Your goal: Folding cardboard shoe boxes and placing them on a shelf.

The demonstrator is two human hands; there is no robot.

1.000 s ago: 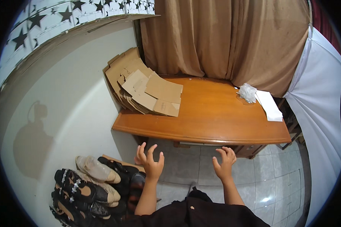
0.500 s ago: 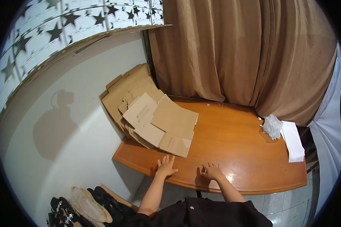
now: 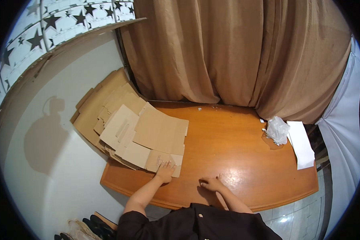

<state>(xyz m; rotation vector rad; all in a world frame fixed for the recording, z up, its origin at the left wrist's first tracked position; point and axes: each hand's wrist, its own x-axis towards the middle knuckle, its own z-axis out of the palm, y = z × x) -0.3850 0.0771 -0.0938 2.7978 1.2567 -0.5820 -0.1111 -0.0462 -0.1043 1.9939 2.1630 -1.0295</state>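
Observation:
Flattened brown cardboard boxes (image 3: 159, 130) lie in an overlapping pile on the left of the wooden table, the back ones leaning up against the wall. On the near corner of the top cardboard sheet rests my left hand (image 3: 164, 172), fingers outstretched and spread. My right hand (image 3: 213, 184) is over the table's near part, to the right of the pile. It holds nothing; one finger stands apart and the others are loosely bent.
The wooden table (image 3: 220, 144) carries a crumpled clear plastic bag (image 3: 277, 130) and a folded white sheet (image 3: 301, 145) at its right. A brown curtain (image 3: 196, 52) hangs behind. Star-patterned boxes (image 3: 68, 24) fill a shelf at upper left. Shoes (image 3: 96, 228) stand at lower left.
My left hand has come forward from the table's near edge onto the cardboard. My right hand has moved a little farther over the table, its fingers more bent. The view has shifted.

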